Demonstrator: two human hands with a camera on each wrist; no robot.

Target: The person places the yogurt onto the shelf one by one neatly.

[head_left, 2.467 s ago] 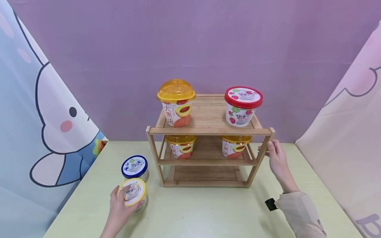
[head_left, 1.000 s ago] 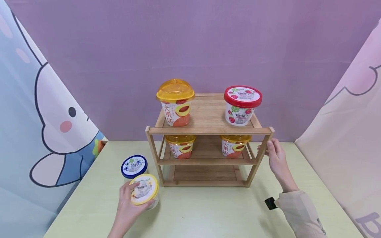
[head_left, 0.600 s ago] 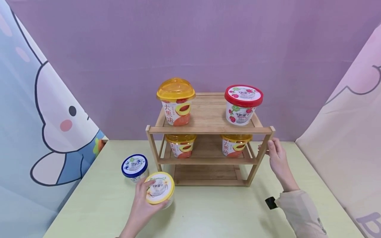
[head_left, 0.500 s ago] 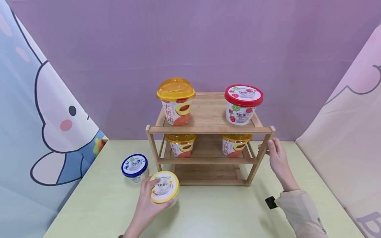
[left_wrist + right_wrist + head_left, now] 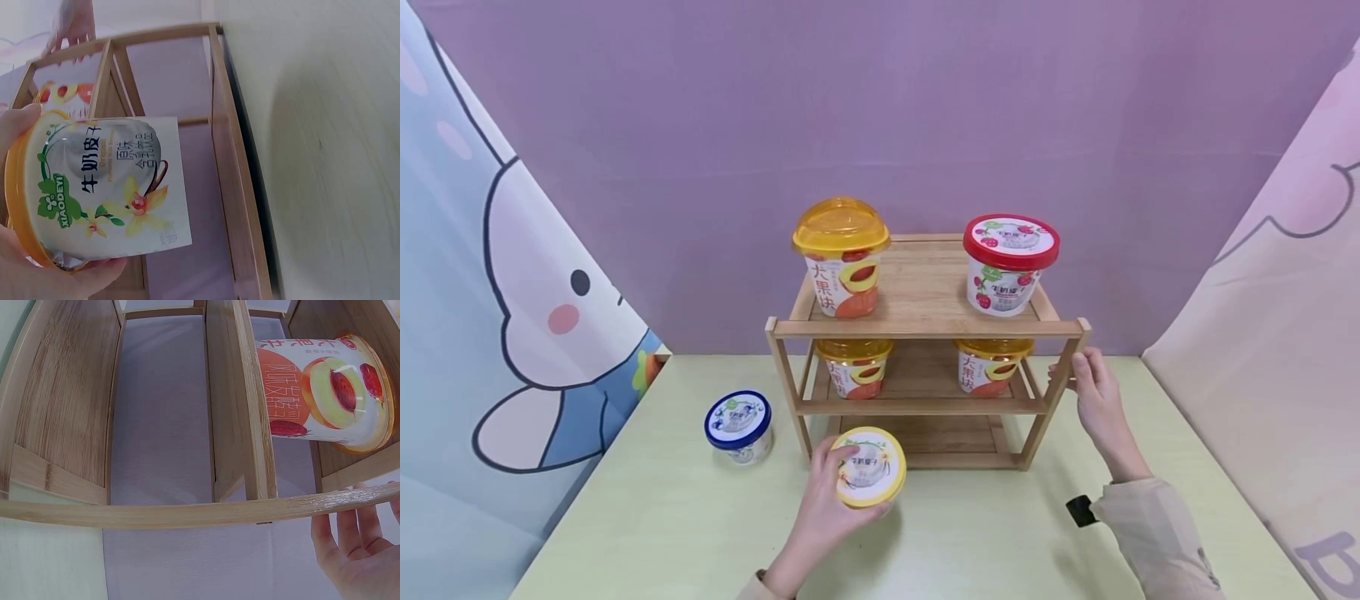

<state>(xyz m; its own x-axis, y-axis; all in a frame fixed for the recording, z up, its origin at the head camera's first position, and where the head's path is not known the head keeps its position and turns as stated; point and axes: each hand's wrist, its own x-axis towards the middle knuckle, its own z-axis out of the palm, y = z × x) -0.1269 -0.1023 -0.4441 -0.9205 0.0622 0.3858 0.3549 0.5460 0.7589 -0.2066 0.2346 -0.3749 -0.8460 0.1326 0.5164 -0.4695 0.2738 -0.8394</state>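
My left hand point(image 5: 827, 504) grips a white dairy cup point(image 5: 106, 187) with a yellow lid, thumb and fingers round the rim. The cup hangs above the table, upright, in front of the bottom tier of a wooden shelf rack point(image 5: 925, 327); its shadow falls below it. At the rack's right side, my right hand point(image 5: 1101, 400) holds the front post, thumb in front and fingertips behind. In the right wrist view those fingers point(image 5: 350, 534) show just behind the post. A similar cup with a blue lid point(image 5: 739, 421) stands on the table at the left.
On the top tier stand a peach cup point(image 5: 848, 271) with a domed orange lid and a red-lidded cup point(image 5: 1011, 267). Two more peach cups, left point(image 5: 856, 371) and right point(image 5: 988, 371), sit on the middle tier. A purple cloth point(image 5: 880, 108) hangs behind the rack.
My left hand has lifted the yellow-lidded dairy cup from beside the blue-lidded one and carried it right, to the front of the rack. My right hand stays at the post.
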